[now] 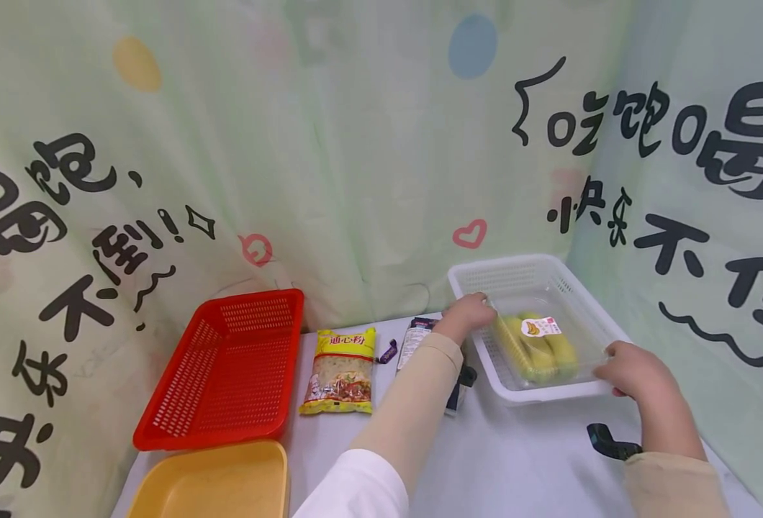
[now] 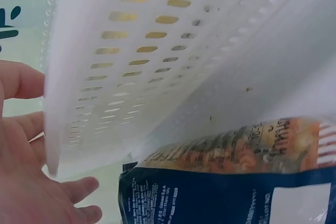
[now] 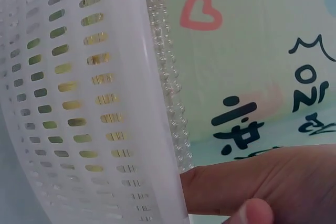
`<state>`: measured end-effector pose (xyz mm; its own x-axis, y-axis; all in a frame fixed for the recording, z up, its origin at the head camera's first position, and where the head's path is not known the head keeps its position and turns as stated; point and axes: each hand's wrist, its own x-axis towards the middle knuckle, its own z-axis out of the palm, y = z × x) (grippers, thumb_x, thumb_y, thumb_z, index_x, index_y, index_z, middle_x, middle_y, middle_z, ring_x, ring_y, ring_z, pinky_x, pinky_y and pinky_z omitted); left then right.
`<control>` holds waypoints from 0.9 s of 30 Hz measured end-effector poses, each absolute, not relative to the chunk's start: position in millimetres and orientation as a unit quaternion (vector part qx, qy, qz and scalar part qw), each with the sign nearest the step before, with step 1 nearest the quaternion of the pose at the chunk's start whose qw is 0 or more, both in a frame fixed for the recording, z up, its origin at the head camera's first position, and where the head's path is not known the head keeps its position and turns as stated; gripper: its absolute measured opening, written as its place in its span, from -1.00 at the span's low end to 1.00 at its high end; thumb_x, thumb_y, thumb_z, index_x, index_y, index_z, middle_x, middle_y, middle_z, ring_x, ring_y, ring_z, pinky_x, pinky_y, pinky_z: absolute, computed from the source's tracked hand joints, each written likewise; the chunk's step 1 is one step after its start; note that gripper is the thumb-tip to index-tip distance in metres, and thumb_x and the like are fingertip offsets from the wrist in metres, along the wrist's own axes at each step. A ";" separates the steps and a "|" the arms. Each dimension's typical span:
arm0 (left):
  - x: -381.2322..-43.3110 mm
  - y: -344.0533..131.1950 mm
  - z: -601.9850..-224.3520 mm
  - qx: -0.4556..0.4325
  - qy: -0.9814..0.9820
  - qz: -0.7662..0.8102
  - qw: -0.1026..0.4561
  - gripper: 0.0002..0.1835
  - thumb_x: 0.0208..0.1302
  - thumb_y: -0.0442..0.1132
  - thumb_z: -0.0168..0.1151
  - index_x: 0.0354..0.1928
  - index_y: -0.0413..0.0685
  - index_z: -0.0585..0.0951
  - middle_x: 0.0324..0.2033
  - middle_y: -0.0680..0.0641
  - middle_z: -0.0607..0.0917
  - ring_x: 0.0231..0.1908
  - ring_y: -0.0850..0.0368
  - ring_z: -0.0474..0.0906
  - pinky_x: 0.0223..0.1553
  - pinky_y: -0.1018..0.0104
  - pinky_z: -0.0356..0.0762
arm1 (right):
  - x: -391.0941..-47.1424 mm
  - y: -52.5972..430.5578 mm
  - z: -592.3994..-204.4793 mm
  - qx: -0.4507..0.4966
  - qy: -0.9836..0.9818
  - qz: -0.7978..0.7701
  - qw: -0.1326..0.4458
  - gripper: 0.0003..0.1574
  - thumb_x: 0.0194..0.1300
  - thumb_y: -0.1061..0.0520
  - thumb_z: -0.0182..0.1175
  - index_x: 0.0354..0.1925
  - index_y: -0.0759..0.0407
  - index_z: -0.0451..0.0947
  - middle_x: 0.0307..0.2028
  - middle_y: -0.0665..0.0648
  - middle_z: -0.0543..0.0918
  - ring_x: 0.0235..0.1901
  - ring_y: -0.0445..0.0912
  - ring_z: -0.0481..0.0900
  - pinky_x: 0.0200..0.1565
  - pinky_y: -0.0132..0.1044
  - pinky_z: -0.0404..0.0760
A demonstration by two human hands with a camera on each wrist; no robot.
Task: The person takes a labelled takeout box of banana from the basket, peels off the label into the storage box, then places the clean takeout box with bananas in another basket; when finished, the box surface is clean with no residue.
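A clear plastic box (image 1: 582, 327) of yellow bananas (image 1: 537, 352), with a banana sticker on its lid, sits inside the white basket (image 1: 546, 397). At its upper left corner, my left hand (image 1: 468, 314) grips the box's edge, fingers reaching over the basket rim. My right hand (image 1: 637, 370) holds the box by its lower right edge. In the right wrist view, the box's beaded edge (image 3: 176, 103) stands above the basket rim, close to a finger (image 3: 231, 182). Under my left forearm lies a dark blue food packet (image 2: 210, 192), partly hidden by the arm.
A yellow macaroni bag (image 1: 339, 370) lies mid-table beside a small purple wrapped candy (image 1: 388, 352). To the left stand a red basket (image 1: 232, 374) and, nearer, a yellow tray (image 1: 219, 482). Printed curtains (image 1: 368, 180) hang behind the table and at its sides.
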<state>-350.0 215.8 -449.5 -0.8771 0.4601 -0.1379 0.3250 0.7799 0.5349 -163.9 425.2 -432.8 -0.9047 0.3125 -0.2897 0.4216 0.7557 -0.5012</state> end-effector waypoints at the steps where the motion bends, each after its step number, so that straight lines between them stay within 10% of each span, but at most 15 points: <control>1: -350.4 214.8 -449.8 0.208 0.933 0.261 0.134 -0.39 0.27 0.02 -0.03 0.40 0.23 0.40 0.35 0.12 0.48 0.34 0.09 0.40 0.34 -0.16 0.28 | -163.9 425.5 -432.6 0.200 0.931 -0.290 0.093 -0.20 0.26 0.09 0.18 0.22 0.63 0.16 -0.19 0.47 0.49 -0.42 -0.01 0.50 -0.42 -0.22 0.46; 9: -356.9 207.1 -440.4 0.196 0.932 0.283 0.111 -0.44 0.33 0.07 -0.10 0.39 0.42 0.40 0.33 0.24 0.48 0.37 -0.09 0.33 0.39 -0.14 0.13 | -161.8 427.2 -429.5 0.211 0.916 -0.330 0.085 -0.07 0.35 -0.04 0.17 0.34 0.53 0.01 -0.04 0.53 0.44 -0.34 0.03 0.54 -0.35 -0.15 0.49; 17: -368.7 202.0 -430.6 0.241 0.932 0.266 0.051 -0.48 0.40 -0.04 -0.11 0.38 0.41 0.41 0.33 0.21 0.48 0.39 0.21 0.31 0.42 0.21 0.18 | -160.8 426.0 -429.2 0.198 0.903 -0.378 0.056 -0.03 0.38 -0.10 0.13 0.38 0.51 -0.05 0.03 0.60 0.37 -0.41 -0.02 0.58 -0.37 -0.23 0.66; 27: -372.1 197.2 -429.3 0.194 0.850 0.483 0.077 -0.54 0.49 -0.14 -0.03 0.37 0.35 0.44 0.40 0.05 0.36 0.17 0.13 0.53 0.13 0.24 0.55 | -157.6 420.9 -430.6 0.176 0.873 -0.453 0.034 0.16 0.35 -0.26 0.17 0.46 0.42 -0.16 0.11 0.57 0.29 -0.36 -0.05 0.70 -0.26 -0.18 0.74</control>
